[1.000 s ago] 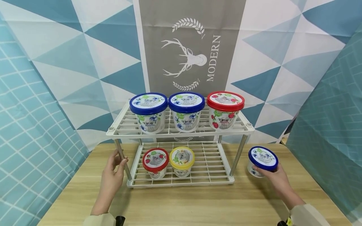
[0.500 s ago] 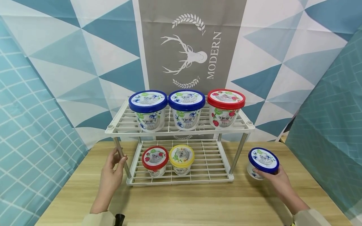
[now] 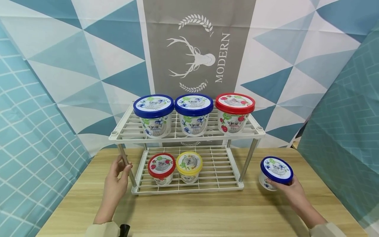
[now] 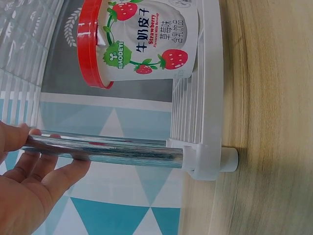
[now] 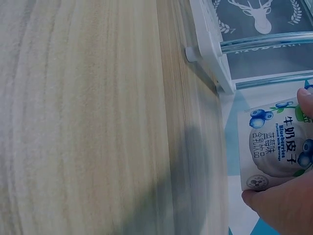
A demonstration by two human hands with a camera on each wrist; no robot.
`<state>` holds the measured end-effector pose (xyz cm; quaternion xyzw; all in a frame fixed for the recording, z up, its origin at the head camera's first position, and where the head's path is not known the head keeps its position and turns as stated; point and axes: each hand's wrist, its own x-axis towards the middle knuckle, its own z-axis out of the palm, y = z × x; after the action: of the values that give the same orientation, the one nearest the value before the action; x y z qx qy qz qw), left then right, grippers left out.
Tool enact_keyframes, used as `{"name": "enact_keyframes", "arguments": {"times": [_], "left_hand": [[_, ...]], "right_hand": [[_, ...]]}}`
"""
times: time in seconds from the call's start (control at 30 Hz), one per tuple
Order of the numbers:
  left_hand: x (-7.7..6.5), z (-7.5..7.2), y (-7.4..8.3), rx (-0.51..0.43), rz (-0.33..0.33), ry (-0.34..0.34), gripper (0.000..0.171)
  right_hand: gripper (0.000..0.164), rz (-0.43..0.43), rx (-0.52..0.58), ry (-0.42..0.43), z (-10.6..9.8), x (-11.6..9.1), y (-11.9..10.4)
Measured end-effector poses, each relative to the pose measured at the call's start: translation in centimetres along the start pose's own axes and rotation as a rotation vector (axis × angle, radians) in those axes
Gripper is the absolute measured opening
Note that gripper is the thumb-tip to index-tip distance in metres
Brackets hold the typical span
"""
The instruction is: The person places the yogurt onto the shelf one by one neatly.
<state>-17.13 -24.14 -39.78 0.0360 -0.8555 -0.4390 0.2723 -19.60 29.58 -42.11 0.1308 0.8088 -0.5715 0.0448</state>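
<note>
In the head view my left hand (image 3: pixel 116 179) holds the front left metal post (image 3: pixel 126 164) of a two-tier white rack (image 3: pixel 189 190). The left wrist view shows the thumb and fingers around that post (image 4: pixel 132 154). To the right of the rack, my right hand (image 3: pixel 293 191) grips a blue-lidded blueberry milk tub (image 3: pixel 276 169) by its side. Its printed label (image 5: pixel 271 142) faces the right wrist camera, and a strip of cloth shows between its base and the table; the lid is out of that view.
On the upper tier stand two blue-lidded tubs (image 3: pixel 154 107) (image 3: pixel 193 105) and a red-lidded strawberry tub (image 3: pixel 235 103). Smaller red-lidded (image 3: pixel 161 166) and yellow-lidded (image 3: pixel 189 163) tubs stand on the lower tier. Patterned cloth (image 3: pixel 204 59) hangs behind the wooden table (image 3: pixel 189 214).
My right hand and the blueberry tub have shifted slightly right and toward me. The left hand stays on the post. The head view has tilted a little; the other tubs keep their places.
</note>
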Motion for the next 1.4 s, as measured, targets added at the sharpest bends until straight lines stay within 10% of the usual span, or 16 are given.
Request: {"name": "enact_keyframes", "arguments": {"times": [1.4], "left_hand": [[0.0, 0.0, 0.2, -0.006, 0.003, 0.005, 0.039]], "right_hand": [[0.106, 0.013, -0.008, -0.053, 0.9, -3.1, 0.2]]}}
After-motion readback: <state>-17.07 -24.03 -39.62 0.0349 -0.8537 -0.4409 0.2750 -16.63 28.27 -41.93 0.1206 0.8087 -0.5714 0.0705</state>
